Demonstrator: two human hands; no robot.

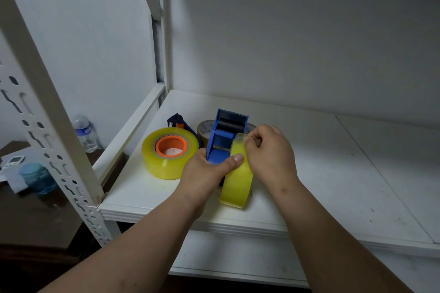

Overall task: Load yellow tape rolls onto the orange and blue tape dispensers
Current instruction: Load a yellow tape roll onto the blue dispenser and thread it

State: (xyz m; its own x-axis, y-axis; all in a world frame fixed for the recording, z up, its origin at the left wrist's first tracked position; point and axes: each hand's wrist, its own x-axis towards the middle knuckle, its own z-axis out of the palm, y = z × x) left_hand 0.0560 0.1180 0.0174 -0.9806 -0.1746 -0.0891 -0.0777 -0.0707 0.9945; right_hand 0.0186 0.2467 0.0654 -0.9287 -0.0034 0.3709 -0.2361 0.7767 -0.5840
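I have the blue dispenser [220, 143] standing on the white shelf [333, 173], and I place everything else from it. My left hand [204, 173] wraps its near end, the thumb pressed across onto the yellow roll [238, 178] that stands on edge against the dispenser's right side. My right hand [269, 150], just right of the dispenser, pinches the loose tape end at the top of that roll, fingers curled tight.

I judge the roll to be light but stiff, since a wound roll should not give under my thumb. Its outer face looks glossy and likely slippery, so holding it by the flat sides or through the middle seems safer than by the rim. The free end is thin, soft film; I expect it to stick to my fingers and crease if I pull it crooked.

Left of the dispenser, the second yellow roll [170, 152] lies flat, already seated on the orange dispenser's hub [171, 146]. Behind the dispenser, a brownish roll [204, 129] peeks out.
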